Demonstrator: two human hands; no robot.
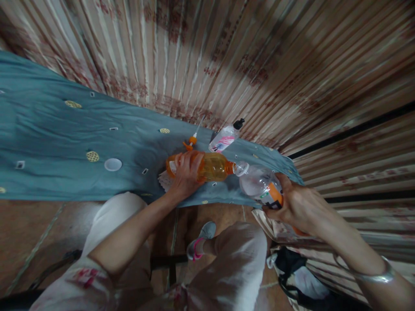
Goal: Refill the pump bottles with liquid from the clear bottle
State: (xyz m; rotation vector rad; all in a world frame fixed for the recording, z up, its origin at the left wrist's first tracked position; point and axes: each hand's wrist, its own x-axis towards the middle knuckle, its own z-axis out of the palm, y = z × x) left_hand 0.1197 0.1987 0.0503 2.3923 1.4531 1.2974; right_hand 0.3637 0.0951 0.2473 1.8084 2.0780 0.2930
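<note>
Over the blue tabletop [58,129] | left hand [184,172] grips orange bottle [210,167] tipped sideways, neck meeting mouth of clear bottle [259,183] | right hand [292,203] clasps clear bottle, angled toward it | white cap [113,164] lies apart.

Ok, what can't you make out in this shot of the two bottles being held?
Head view only:
- Orange bottle: its base and label sit under the left hand.
- Clear bottle: its lower end is covered by the right hand; label print too small to read.
- Whether liquid passes between the two mouths: too blurred.
- Pump bottle: label text too small.
- Bag by the floor: too dark to tell its contents.
</note>
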